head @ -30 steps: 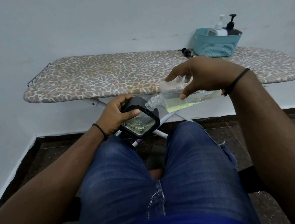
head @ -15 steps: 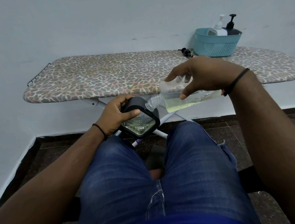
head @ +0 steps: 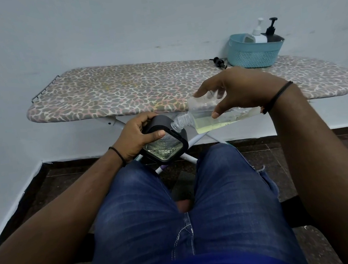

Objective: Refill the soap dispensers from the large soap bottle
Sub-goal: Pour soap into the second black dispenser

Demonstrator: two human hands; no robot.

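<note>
Now my right hand [head: 244, 90] grips the large soap bottle [head: 216, 116] almost flat, long axis running left, its open neck at the rim of the black square dispenser [head: 165, 141] that my left hand [head: 136, 139] clasps above my knee; yellow soap pools low, so I'd tip further; no label I can read

At frame centre, a clear bottle [head: 214, 117] of yellowish soap lies tipped sideways, neck over a black dispenser [head: 166, 144].
</note>
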